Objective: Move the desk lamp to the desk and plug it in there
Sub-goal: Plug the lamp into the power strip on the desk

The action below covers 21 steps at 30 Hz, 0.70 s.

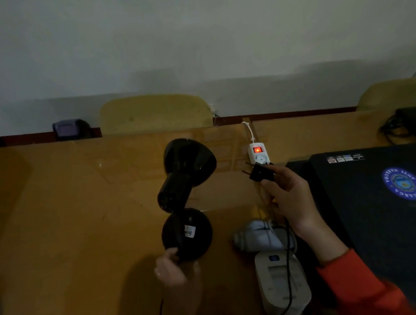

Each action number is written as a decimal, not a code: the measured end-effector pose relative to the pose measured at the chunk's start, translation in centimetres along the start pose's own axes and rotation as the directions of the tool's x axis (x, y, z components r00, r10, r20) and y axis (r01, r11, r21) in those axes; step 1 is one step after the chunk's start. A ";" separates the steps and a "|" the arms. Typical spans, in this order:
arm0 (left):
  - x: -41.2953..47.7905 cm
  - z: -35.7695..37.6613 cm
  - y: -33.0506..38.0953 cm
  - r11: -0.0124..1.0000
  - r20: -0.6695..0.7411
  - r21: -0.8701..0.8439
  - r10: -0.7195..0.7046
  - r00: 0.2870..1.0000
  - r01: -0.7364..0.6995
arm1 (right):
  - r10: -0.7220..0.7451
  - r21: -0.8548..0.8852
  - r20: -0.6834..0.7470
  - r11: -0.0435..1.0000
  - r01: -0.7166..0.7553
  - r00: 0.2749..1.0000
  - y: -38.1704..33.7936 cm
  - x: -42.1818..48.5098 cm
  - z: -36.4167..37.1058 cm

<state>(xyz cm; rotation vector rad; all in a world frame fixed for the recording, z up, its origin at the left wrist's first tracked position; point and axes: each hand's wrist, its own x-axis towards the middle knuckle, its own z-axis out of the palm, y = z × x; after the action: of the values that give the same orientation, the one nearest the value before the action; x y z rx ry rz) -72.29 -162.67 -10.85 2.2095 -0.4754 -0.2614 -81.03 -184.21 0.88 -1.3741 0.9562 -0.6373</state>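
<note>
Low in the frame's centre, the left hand (175, 268) grips the base of the black desk lamp (184, 194), which looks already set on the desk (77, 214). Right of it, the right hand (290, 199) pinches the plug (259, 173), prongs bare. Beyond, at centre, the white power strip (258, 154) glows red; plugging in is likely all that remains

Desk lamp (186, 200) near middle of desk (77, 214), base toward the person, shade farther back. Left hand (174, 269) at base's near edge. Right of lamp: power strip (258, 154), right hand (290, 196) just before it holding plug (258, 173). Laptop (394, 212) at far right. Two chairs (155, 114) behind desk, against wall (184, 28).
</note>
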 end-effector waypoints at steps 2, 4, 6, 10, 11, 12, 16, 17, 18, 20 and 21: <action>-1.1 0.5 0.4 0.996 0.078 -0.007 0.087 0.993 -0.087 | -0.048 -0.039 -0.015 0.998 0.047 0.999 -0.1 0.4 -0.2; -1.2 1.3 0.9 0.990 0.234 0.002 0.138 0.962 -0.143 | -0.093 -0.083 -0.020 0.992 0.091 0.995 -0.3 0.9 -0.5; -0.5 2.7 1.4 0.977 0.288 -0.030 0.209 0.935 -0.209 | -0.117 -0.136 -0.019 0.984 0.114 0.993 -0.4 1.4 -0.8; 3.0 5.1 4.2 0.957 0.342 0.008 0.270 0.900 -0.290 | -0.144 -0.173 -0.022 0.975 0.139 0.989 -0.7 2.4 -1.5; 4.0 5.7 4.6 0.950 0.352 -0.003 0.294 0.889 -0.312 | -0.157 -0.170 -0.020 0.974 0.151 0.987 -0.9 2.7 -1.7; 5.0 6.4 5.0 0.945 0.358 -0.011 0.310 0.881 -0.328 | -0.160 -0.163 -0.024 0.974 0.154 0.987 -1.1 2.9 -2.0; 8.5 9.6 5.7 0.908 0.435 0.077 0.341 0.833 -0.411 | -0.127 -0.255 -0.046 0.961 0.111 0.991 -1.8 4.6 -3.3; 9.2 10.6 5.7 0.894 0.462 0.102 0.346 0.817 -0.436 | -0.121 -0.282 -0.052 0.954 0.102 0.991 -1.9 5.2 -3.6; 9.8 11.4 5.6 0.885 0.486 0.125 0.339 0.805 -0.448 | -0.119 -0.298 -0.058 0.950 0.096 0.991 -2.0 5.9 -4.0; 10.9 13.1 5.2 0.864 0.511 0.178 0.328 0.794 -0.471 | -0.124 -0.331 -0.046 0.938 0.102 0.991 -2.4 7.5 -4.4; 11.4 13.9 5.0 0.851 0.521 0.209 0.320 0.791 -0.482 | -0.124 -0.372 -0.033 0.922 0.103 0.992 -2.5 8.4 -4.5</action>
<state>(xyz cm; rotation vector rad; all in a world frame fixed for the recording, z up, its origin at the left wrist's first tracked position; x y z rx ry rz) -67.97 -180.13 -15.95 2.2835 -1.3415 -0.5184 -80.31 -194.02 2.04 -1.7652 1.0854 -0.6034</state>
